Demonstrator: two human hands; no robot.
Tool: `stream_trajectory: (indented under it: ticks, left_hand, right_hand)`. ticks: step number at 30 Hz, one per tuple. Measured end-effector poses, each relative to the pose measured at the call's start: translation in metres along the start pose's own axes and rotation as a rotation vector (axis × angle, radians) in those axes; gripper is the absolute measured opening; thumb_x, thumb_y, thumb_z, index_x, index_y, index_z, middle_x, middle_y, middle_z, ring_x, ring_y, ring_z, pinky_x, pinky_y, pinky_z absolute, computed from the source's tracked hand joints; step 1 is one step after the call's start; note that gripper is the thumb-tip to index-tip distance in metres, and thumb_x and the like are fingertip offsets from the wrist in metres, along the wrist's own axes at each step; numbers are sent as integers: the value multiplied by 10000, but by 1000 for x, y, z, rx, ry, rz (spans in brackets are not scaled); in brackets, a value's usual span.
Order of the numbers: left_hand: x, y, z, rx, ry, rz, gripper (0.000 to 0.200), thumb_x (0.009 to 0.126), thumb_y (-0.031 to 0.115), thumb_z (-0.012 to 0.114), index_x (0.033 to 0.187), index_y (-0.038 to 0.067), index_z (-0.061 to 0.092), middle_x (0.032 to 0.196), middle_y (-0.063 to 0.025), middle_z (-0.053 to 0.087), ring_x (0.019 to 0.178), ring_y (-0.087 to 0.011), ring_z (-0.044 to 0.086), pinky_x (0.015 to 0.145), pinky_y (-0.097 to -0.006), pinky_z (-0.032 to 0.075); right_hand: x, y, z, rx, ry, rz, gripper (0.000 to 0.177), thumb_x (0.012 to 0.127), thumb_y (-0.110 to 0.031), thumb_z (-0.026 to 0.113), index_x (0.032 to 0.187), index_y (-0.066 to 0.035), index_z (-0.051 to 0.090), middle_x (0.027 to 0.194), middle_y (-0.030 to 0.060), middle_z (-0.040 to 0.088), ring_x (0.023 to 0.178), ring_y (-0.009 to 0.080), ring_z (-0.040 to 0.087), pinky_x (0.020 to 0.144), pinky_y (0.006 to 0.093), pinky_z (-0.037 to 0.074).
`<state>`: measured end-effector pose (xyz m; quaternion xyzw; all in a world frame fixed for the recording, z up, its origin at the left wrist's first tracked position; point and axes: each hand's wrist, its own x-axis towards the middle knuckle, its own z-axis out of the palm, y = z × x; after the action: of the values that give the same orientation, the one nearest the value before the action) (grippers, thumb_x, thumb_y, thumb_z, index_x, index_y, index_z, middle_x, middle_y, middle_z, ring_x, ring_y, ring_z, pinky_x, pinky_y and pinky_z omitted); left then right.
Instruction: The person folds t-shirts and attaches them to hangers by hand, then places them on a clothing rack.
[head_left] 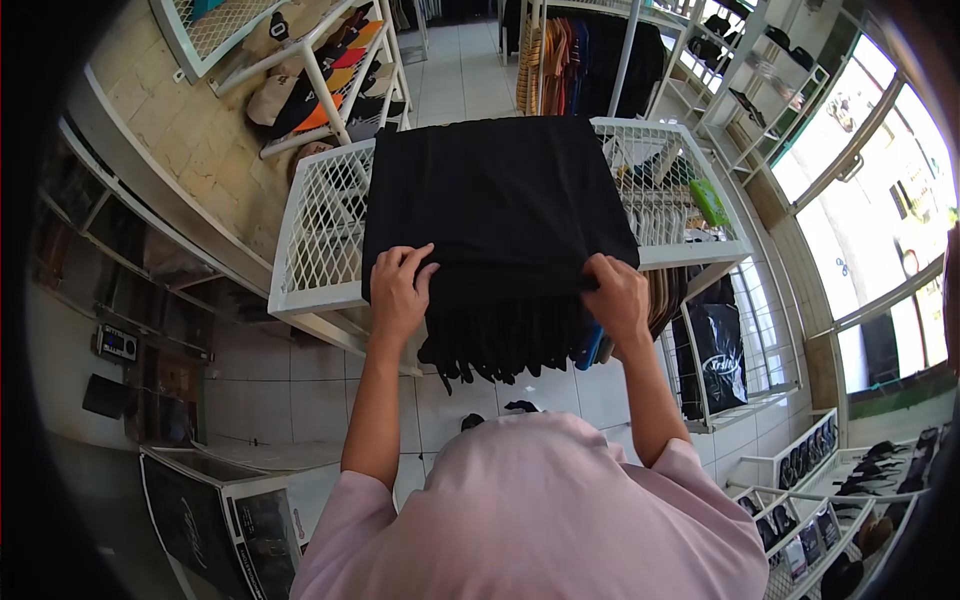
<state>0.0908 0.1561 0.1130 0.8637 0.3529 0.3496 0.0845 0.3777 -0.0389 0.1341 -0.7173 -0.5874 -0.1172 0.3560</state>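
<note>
A black cloth (pixel 490 200), possibly a garment, lies spread over the top of a white mesh rack (pixel 318 232), its near edge hanging toward me. At its near left corner rests my left hand (pixel 402 290), fingers lying on the fabric and thumb apart from them. My right hand (pixel 618 295) is at the near right corner, its fingers bent and pressed together on the cloth's edge. Small wrinkles run across the fabric between both hands. The underside of the near edge is hidden.
Dark clothes (pixel 505 345) hang below the rack's near side. A green packet (pixel 708 203) lies on the mesh at right. Shelves with caps (pixel 300 100) stand at back left, and a clothes rail (pixel 570 65) behind. A black bag (pixel 715 350) is low at right, near glass doors (pixel 870 200).
</note>
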Motion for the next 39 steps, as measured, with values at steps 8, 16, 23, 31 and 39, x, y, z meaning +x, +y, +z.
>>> stream_trajectory:
  ticks: [8, 16, 23, 31, 39]
  left_hand:
    - [-2, 1, 13, 62, 99, -30, 298, 982, 194, 763, 1272, 126, 767, 1109, -80, 657, 1066, -305, 625, 952, -456, 497]
    - [-1, 6, 14, 70, 127, -63, 285, 981, 197, 763, 1253, 113, 763, 1119, -76, 666, 1086, -301, 632, 963, -461, 503]
    - [12, 36, -11, -62, 133, 54, 235, 970, 229, 784, 1115, 44, 768, 1021, -98, 687, 985, -303, 655, 887, -440, 534]
    - [6, 36, 22, 164, 91, -33, 270, 944, 308, 817, 970, 56, 723, 940, -73, 660, 917, -283, 659, 827, -421, 525]
    - [12, 24, 13, 144, -10, -162, 573, 905, 491, 830, 1256, 50, 726, 1189, -123, 642, 1151, -326, 613, 1022, -464, 499]
  right_hand:
    - [-14, 23, -29, -174, 168, 212, 371, 697, 98, 676, 1026, -74, 666, 1005, 128, 629, 992, 383, 665, 846, 503, 543]
    - [-58, 32, -51, -66, 85, 204, 218, 739, 64, 676, 937, -20, 643, 924, 145, 653, 961, 370, 643, 860, 476, 522]
    - [-8, -20, -56, 201, 127, 206, 74, 878, -79, 737, 909, -20, 705, 891, 139, 696, 845, 356, 686, 791, 444, 553]
    - [39, -32, 53, -98, -131, 80, 200, 925, -214, 789, 930, -25, 725, 956, 153, 713, 925, 335, 716, 821, 459, 592]
    - [58, -31, 46, -259, -228, 182, 368, 854, -380, 863, 982, -44, 786, 1013, 127, 722, 1016, 319, 702, 870, 447, 567]
